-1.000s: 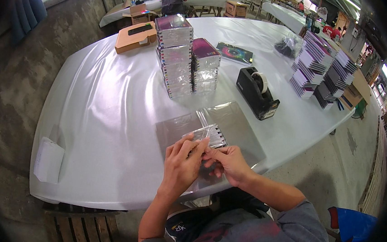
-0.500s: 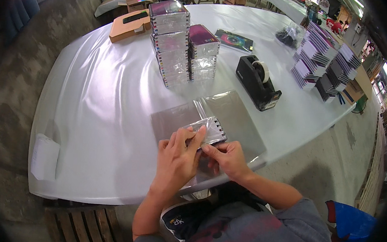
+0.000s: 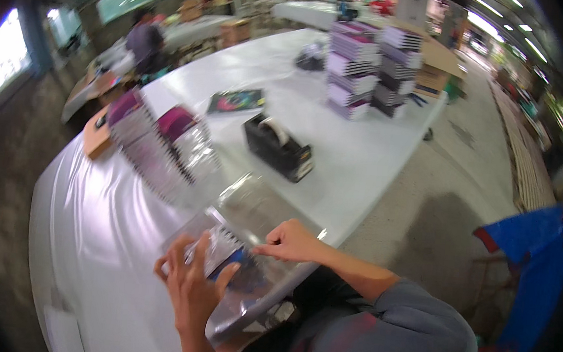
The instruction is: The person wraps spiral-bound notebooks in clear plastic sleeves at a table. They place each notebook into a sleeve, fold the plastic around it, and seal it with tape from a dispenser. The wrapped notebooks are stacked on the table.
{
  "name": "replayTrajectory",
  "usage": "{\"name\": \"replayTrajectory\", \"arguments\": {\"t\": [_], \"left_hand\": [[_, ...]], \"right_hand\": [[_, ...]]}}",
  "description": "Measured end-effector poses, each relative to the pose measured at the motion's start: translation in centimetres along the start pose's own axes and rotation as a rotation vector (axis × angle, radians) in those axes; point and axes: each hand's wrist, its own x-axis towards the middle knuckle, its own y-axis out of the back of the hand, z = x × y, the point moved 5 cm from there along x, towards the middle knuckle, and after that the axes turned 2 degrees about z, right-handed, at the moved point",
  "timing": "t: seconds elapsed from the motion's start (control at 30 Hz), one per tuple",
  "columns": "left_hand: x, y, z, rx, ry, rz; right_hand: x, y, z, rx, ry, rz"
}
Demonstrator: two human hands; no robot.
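A small clear-wrapped booklet block (image 3: 227, 259), with black marks along one edge and a blue patch showing, lies at the table's near edge. My left hand (image 3: 188, 281) rests over its left side, fingers spread and thumb raised. At its right edge my right hand (image 3: 295, 243) has curled fingers, thumb and forefinger pressed together; anything between them is too blurred to make out. Clear plastic sheets (image 3: 262, 207) lie under and beyond the block. A black tape dispenser (image 3: 277, 148) with a pale roll stands farther back.
Wrapped booklet stacks (image 3: 146, 144) stand left of the dispenser, near an orange-brown box (image 3: 97, 136). A dark colourful flat pack (image 3: 236, 101) lies behind it. Tall booklet piles (image 3: 353, 69) and a cardboard box (image 3: 432, 79) are at the far right. A white object (image 3: 64, 334) lies near left.
My view has swung to the right, blurring the picture. My left fingers have spread out over the block. My right hand has turned and its fingers have curled.
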Motion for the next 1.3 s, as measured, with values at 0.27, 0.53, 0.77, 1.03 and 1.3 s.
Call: {"name": "replayTrajectory", "arguments": {"t": [0.27, 0.53, 0.77, 1.03, 1.3], "left_hand": [[-1.7, -2.8, 1.4, 0.118, -0.052, -0.014], [-1.1, -2.1, -0.3, 0.048, 0.048, -0.085], [-4.3, -7.2, -5.9, -0.980, 0.492, -0.047], [-3.3, -3.7, 1.5, -0.128, -0.305, 0.076], [-0.7, -2.3, 2.0, -0.298, -0.425, 0.473]], "right_hand": [[-1.0, 2.0, -1.3, 0.102, 0.214, 0.081], [1.9, 3.3, -3.3, 0.415, 0.306, 0.305], [2.7, -4.3, -1.4, 0.635, 0.259, -0.140], [0.3, -3.8, 2.7, 1.184, -0.258, -0.322], [-1.8, -3.8, 5.0, 1.518, -0.369, -0.342]]}}
